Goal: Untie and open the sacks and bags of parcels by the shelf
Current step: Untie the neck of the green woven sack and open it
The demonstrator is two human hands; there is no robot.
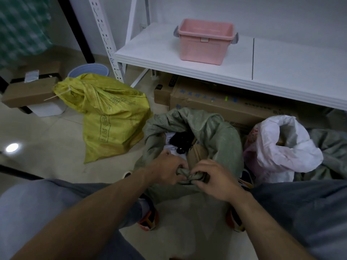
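Observation:
A grey-green woven sack (216, 134) stands open on the floor between my knees, with parcels (180, 145) showing inside. My left hand (165, 169) and my right hand (216, 179) both grip the bunched near rim of this sack, fingers curled into the fabric. To the left lies a yellow woven sack (112, 117), its neck tied with a white zip tie (65, 91). On the right sits a white plastic bag (281, 147) with its mouth open. Another grey-green sack (330, 149) lies at the far right, partly hidden.
A white metal shelf (206, 61) stands ahead with a pink plastic bin (204, 42) on it. Cardboard boxes (225, 102) fill the space under the shelf. More boxes (30, 91) and a blue bucket (88, 70) sit at the left on the tiled floor.

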